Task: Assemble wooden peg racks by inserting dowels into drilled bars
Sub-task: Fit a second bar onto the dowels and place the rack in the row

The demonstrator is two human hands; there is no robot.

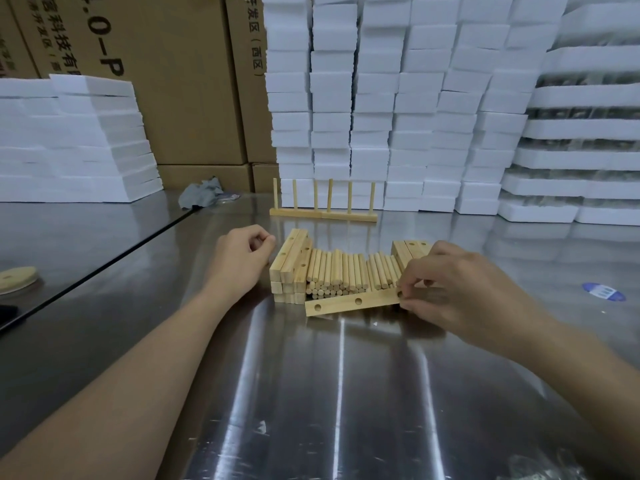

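right hand (464,289) pinches the end of a pale drilled wooden bar (353,302) lying on the shiny steel counter (311,393), before heaped round wooden dowels (346,271). left hand (239,258) curled nearby; contents cannot be told.

Shiny steel table (311,393), white foam stacks (398,98) and cardboard boxes (180,81) behind.

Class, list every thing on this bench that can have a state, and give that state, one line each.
drilled bar, lying flat, visible holes empty
right hand, pinches the drilled bar's right end
left hand, fingers curled, nothing seen in it
dowels, loose pile, not inserted
bar stack, stacked, visible holes empty
peg rack, standing, six dowels upright in it
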